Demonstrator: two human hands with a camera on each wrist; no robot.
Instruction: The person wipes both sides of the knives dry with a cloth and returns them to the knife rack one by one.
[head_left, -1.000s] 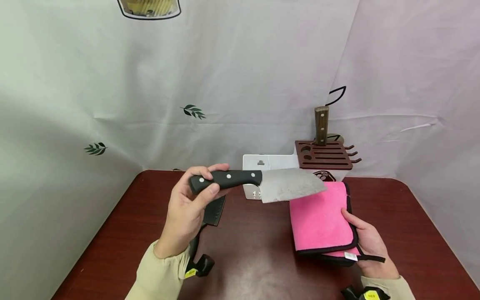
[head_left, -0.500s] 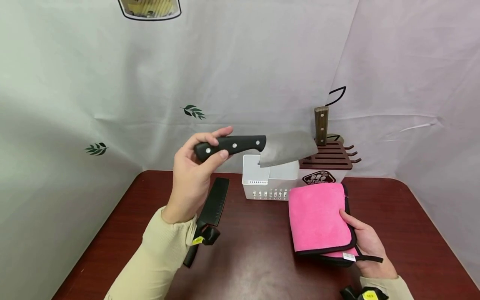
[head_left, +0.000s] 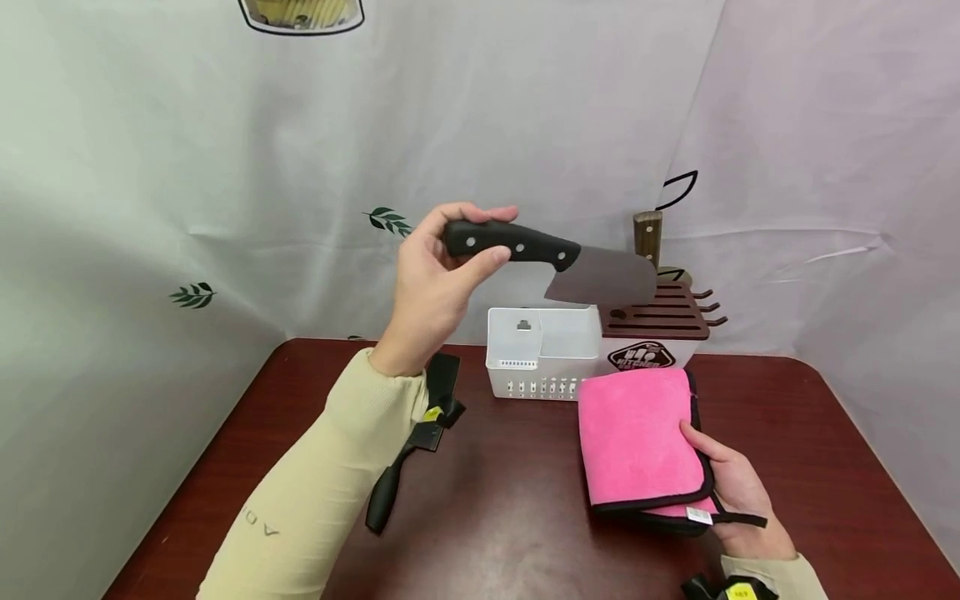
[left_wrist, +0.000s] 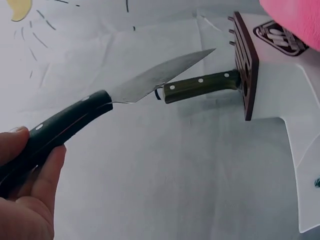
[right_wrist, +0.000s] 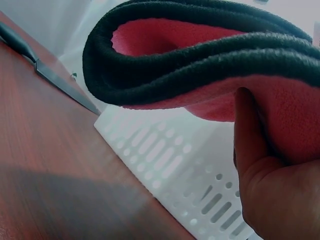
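My left hand (head_left: 438, 287) grips the black riveted handle of a broad-bladed kitchen knife (head_left: 603, 275), raised in the air. Its blade points right and overlaps the slotted brown top of the knife block (head_left: 652, 310) in the head view. In the left wrist view the knife (left_wrist: 145, 80) crosses in front of a wooden-handled knife (left_wrist: 200, 86) standing in the block. My right hand (head_left: 742, 492) holds a folded pink cloth (head_left: 641, 433) with black edging, thumb on top. Seen from the right wrist, the cloth (right_wrist: 210, 95) is folded in layers above the thumb.
A white perforated basket (head_left: 547, 377) adjoins the knife block at the back of the dark red table (head_left: 517, 517). Another knife, with black blade and handle (head_left: 384, 498), lies on the table under my left forearm. Hooks (head_left: 711, 307) stick out from the block's right side.
My left hand has risen and moved right with the knife, whose blade now tips down toward the block's top. My right hand and the cloth have hardly moved.
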